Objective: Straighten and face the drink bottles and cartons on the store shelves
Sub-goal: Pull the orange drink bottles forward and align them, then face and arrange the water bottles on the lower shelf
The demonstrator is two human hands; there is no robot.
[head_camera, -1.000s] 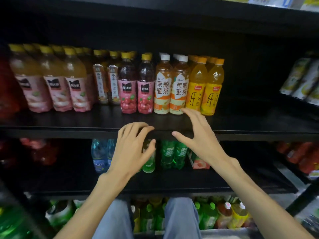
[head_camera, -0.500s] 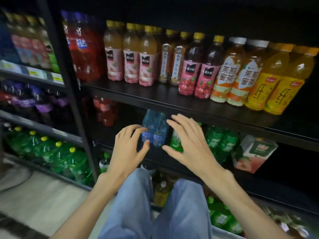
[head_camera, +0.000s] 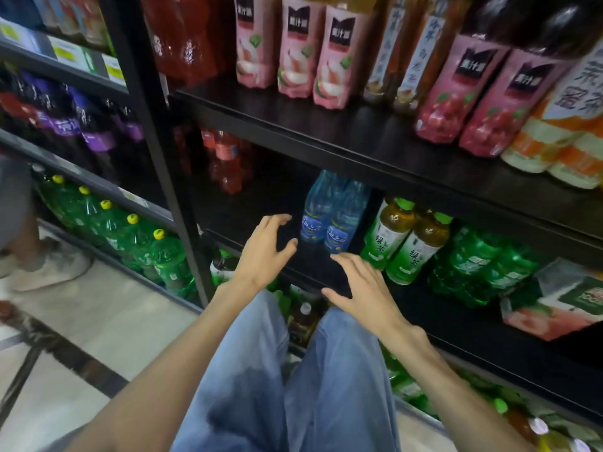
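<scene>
Two blue water bottles (head_camera: 329, 216) stand on the middle shelf (head_camera: 313, 265), just beyond both hands. My left hand (head_camera: 266, 252) hovers to their left with spread, slightly curled fingers and holds nothing. My right hand (head_camera: 362, 285) hangs just below and in front of the water bottles, fingers spread, also holding nothing. Right of the water stand two green-tea bottles (head_camera: 401, 243), then green soda bottles (head_camera: 479, 265) and a tilted peach drink carton (head_camera: 561, 301). The upper shelf (head_camera: 375, 141) carries pink-label juice bottles (head_camera: 293, 47) and dark red-label juice bottles (head_camera: 470, 89).
A black upright post (head_camera: 156, 132) divides this rack from the left one, which holds purple bottles (head_camera: 81, 125) and green bottles with yellow caps (head_camera: 130, 236). Red bottles (head_camera: 225, 161) sit deep on the middle shelf. Someone's shoe (head_camera: 49, 269) is on the floor at left. My jeans-clad knees (head_camera: 293, 386) are below.
The view has dropped and come closer to the middle shelf. Both hands have moved down from the upper shelf edge to the blue water bottles, still holding nothing.
</scene>
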